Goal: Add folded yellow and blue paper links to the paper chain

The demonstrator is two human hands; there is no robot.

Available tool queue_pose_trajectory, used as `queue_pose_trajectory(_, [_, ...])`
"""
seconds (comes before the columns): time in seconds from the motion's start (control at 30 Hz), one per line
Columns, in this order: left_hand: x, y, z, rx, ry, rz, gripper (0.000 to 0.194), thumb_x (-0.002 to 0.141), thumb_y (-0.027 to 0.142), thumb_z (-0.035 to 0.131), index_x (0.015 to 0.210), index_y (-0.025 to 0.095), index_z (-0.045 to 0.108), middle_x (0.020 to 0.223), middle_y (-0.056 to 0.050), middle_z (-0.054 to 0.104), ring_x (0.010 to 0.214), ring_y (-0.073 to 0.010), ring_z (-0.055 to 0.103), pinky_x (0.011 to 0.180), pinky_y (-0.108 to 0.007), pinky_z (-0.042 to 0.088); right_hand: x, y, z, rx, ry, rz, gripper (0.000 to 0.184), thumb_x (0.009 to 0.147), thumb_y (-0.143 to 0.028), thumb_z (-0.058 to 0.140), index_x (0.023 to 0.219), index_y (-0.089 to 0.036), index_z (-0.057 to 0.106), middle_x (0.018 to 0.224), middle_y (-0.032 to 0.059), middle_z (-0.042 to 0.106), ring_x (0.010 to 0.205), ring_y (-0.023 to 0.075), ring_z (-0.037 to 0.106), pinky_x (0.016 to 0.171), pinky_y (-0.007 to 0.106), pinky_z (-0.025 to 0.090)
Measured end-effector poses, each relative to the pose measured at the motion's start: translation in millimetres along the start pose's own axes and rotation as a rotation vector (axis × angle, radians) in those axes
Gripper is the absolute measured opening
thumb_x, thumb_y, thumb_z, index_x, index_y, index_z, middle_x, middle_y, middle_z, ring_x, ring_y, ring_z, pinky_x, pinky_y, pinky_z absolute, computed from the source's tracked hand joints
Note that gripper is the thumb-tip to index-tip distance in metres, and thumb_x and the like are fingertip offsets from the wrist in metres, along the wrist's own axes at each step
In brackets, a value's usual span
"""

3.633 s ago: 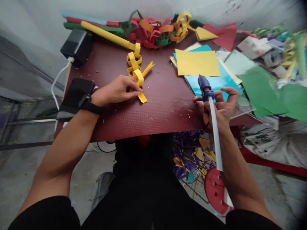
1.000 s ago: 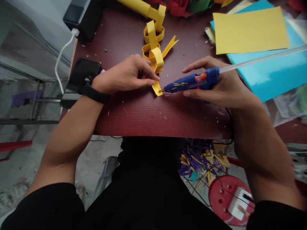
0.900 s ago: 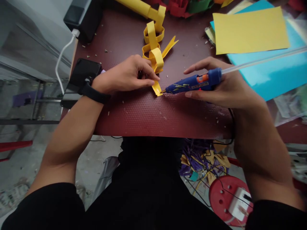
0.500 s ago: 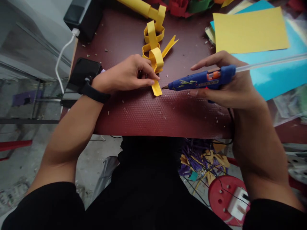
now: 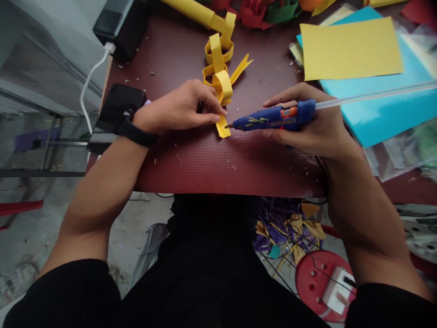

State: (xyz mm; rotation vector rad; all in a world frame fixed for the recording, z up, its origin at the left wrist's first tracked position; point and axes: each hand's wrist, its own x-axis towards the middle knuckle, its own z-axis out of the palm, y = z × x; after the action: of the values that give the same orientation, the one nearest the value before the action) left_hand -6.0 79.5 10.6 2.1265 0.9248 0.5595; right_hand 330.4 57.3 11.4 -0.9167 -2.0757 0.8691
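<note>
My left hand (image 5: 191, 107) pinches a yellow paper strip (image 5: 223, 130) near its upper part, leaving the lower end sticking out over the table. A chain of yellow paper loops (image 5: 218, 54) runs away from the strip up the table. My right hand (image 5: 307, 118) is wrapped round a blue hot glue gun (image 5: 269, 118) with a clear glue stick (image 5: 375, 94) out of its back. The gun's nozzle is at the strip's right side and appears to touch it. Loose yellow strip ends (image 5: 241, 68) lie beside the chain.
A dark red table (image 5: 205, 168) carries a black phone (image 5: 123, 98) and a black box (image 5: 119, 27) with a white cable at left. Yellow paper (image 5: 351, 50) lies over blue sheets (image 5: 385, 105) at right. A red cable reel (image 5: 314, 273) stands on the floor.
My right hand has moved left with the glue gun, bringing its nozzle from beside the strip onto it. The left hand keeps its pinch in nearly the same place.
</note>
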Motion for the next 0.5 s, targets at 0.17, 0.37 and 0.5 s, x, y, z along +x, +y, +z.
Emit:
queue_pose_trajectory(0.17, [0.2,-1.2,0.8,-0.004,-0.004,0.019,0.016,0.100,0.034,0.089,0.112,0.025,0.095,0.113,-0.008,0.085,0.098,-0.0211,0.075,0.090,-0.033,0.057,-2.2,-4.3,2.3,-0.039,-0.015,0.044,0.042,0.076,-0.040,0.101,0.113,-0.036,0.082,0.111,0.0019,0.079,0.101,0.0306,0.076,0.109,0.064,0.066])
queue_pose_trajectory(0.37, [0.7,-0.5,-1.0,-0.028,-0.016,0.039,0.017,0.099,0.038,0.090,0.109,0.025,0.094,0.108,-0.008,0.084,0.092,-0.0193,0.072,0.086,-0.032,0.055,-4.5,-8.9,0.3,-0.119,-0.081,0.054,0.044,0.086,-0.054,0.097,0.122,-0.034,0.082,0.118,0.0040,0.081,0.112,0.0357,0.079,0.108,0.061,0.068])
queue_pose_trajectory(0.5, [1.4,-0.1,-2.2,-0.038,-0.018,0.047,0.014,0.098,0.036,0.090,0.107,0.025,0.094,0.108,-0.008,0.084,0.088,-0.0174,0.070,0.084,-0.032,0.054,-4.9,-11.3,-1.9,-0.169,-0.129,-0.003,0.043,0.094,-0.057,0.090,0.129,-0.033,0.081,0.125,0.0033,0.084,0.109,0.0327,0.082,0.102,0.053,0.069])
